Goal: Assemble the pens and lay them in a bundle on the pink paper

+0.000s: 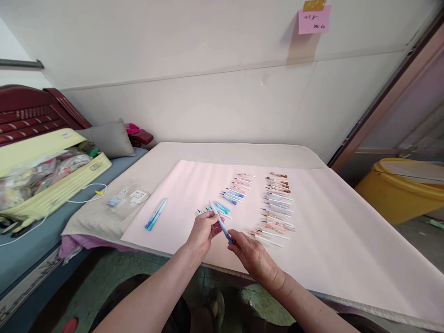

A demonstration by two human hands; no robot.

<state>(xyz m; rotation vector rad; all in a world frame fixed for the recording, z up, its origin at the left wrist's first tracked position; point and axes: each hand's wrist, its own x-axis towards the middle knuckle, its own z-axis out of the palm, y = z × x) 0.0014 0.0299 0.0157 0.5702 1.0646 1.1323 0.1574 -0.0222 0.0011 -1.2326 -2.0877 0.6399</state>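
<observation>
A light blue pen (217,216) is held between my two hands above the near part of the pink sheet (322,217). My left hand (204,227) pinches its upper part, and my right hand (248,252) grips its darker blue lower end. Just beyond the hands lie teal and white pens (222,207), partly covered by my left hand. Blue pens (233,196) and pink-patterned ones (242,185) continue that row. To the right runs a second column of brown, white and orange-patterned pens (277,203). Two blue pens (156,214) lie apart at the left.
A clear plastic bag (128,200) with labels lies on the cream cover left of the sheet. On the bed stands an open yellow case (86,169) of plastic packets, near a grey pillow (107,138). A yellow bin (402,194) is at right; a pink note (314,21) hangs on the wall.
</observation>
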